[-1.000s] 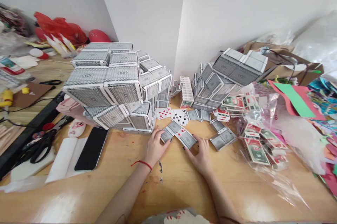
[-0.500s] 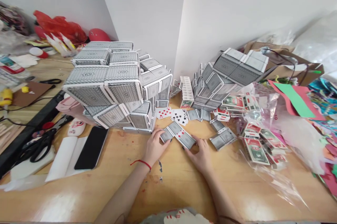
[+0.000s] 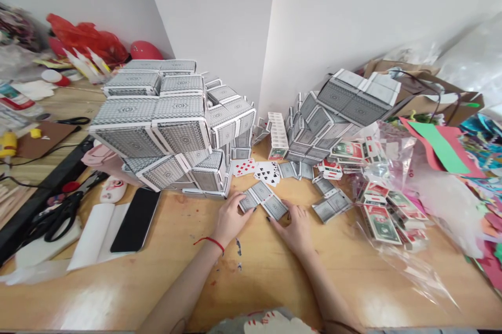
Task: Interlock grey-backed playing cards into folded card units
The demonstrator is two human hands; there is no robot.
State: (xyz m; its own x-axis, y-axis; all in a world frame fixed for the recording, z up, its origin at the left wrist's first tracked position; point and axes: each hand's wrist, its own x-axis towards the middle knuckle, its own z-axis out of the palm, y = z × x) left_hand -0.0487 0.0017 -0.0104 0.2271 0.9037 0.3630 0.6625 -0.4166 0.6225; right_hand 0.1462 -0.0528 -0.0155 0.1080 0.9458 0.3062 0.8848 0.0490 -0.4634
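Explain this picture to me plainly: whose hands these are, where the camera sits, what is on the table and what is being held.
There is no machine here. A camera worn on a person's head looks forward and down at their own two bare hands, so the arms come in from the bottom edge. The left hand, with a red string at its wrist, and the right hand both press on a small folded block of grey-backed cards lying on the wooden table. Behind it stand two large structures of the same cards, one on the left and one on the right. A few face-up cards lie between them. Card packs in plastic wrap lie to the right; a black phone and scissors lie to the left.
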